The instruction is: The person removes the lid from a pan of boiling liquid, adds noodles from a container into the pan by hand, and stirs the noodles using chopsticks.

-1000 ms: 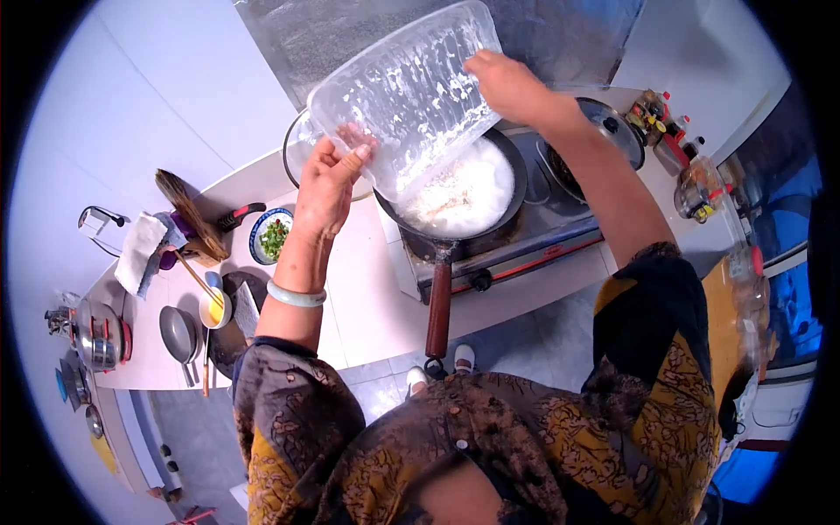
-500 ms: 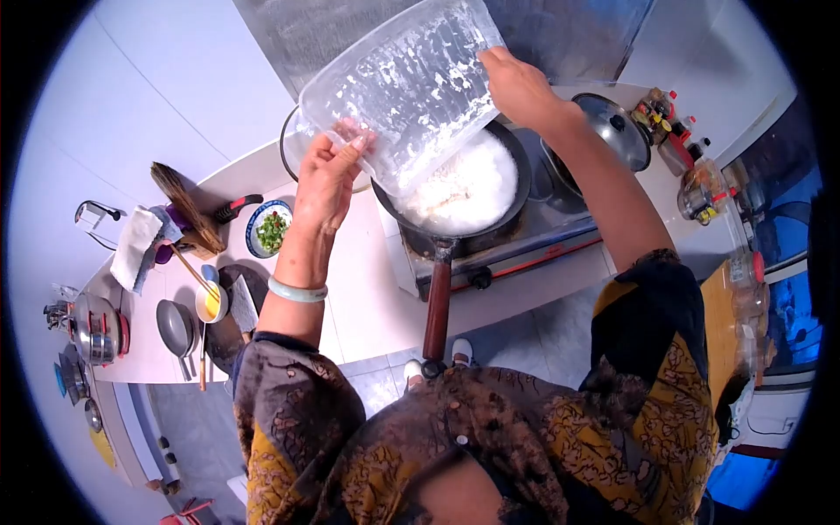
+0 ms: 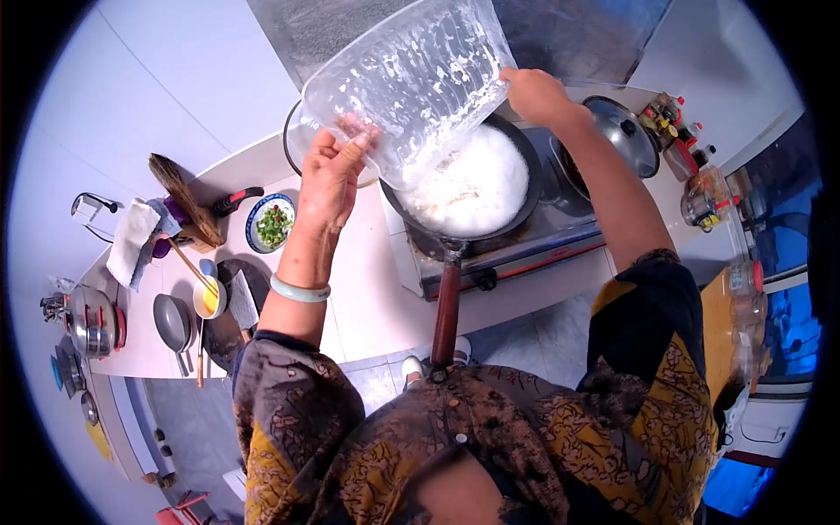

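A clear plastic container (image 3: 407, 83), streaked inside with white bits, is held tilted over a dark frying pan (image 3: 531, 188). My left hand (image 3: 332, 179) grips its near left edge, fingers partly showing through the plastic. My right hand (image 3: 538, 94) pinches its right edge. White, foamy-looking food (image 3: 477, 188) fills much of the pan, with a light brown patch near the middle. The container's lower lip hangs over the food; whether they touch cannot be made out. The pan's brown handle (image 3: 447, 306) points toward my body.
The pan sits on a gas stove (image 3: 542, 254); a lidded pot (image 3: 626, 131) stands at its right, bottles (image 3: 678, 144) beyond. Left on the counter are a bowl of chopped greens (image 3: 271, 224), a bowl with yellow liquid and chopsticks (image 3: 210, 299), a small grey pan (image 3: 172, 320) and a cleaver (image 3: 242, 297).
My right hand has shifted slightly right and down with the container's edge. Both hands keep their hold, and the container remains tilted over the pan.
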A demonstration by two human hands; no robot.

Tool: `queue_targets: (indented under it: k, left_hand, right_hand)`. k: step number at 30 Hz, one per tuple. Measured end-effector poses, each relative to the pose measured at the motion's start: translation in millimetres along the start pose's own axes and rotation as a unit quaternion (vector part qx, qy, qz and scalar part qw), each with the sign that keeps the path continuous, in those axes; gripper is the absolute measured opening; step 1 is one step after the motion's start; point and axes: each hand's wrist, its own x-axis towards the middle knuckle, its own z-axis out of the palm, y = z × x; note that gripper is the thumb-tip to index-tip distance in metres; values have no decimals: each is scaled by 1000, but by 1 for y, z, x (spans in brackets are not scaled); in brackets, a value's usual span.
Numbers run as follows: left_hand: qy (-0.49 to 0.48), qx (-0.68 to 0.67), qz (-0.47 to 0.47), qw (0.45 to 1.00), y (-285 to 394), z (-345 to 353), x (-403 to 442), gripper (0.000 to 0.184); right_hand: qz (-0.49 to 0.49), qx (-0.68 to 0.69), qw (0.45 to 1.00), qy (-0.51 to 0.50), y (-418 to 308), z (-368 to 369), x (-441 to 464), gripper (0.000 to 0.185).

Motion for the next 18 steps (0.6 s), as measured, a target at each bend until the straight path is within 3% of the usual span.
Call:
queue_targets:
  k: [2,5,8,14,18]
  left_hand:
    - [5,8,-2,1000,0,-1,0,29]
    - [5,10,-2,1000,-3,-4,2,27]
    - [7,3,2,1000,-7,-6,4,26]
    - [13,-19,4,1000,-12,-1,1,25]
    - [23,-34,7,999,-19,0,3,23]
  right_hand:
    - [6,28,999,-19,3,3,1,36]
    - [-64,125,990,21,23,25,7,31]
    - [-18,221,973,-70,16,18,5,27]
    - [41,444,884,-140,-17,25,-7,25]
    - [14,444,876,-188,-45,34,-18,24]
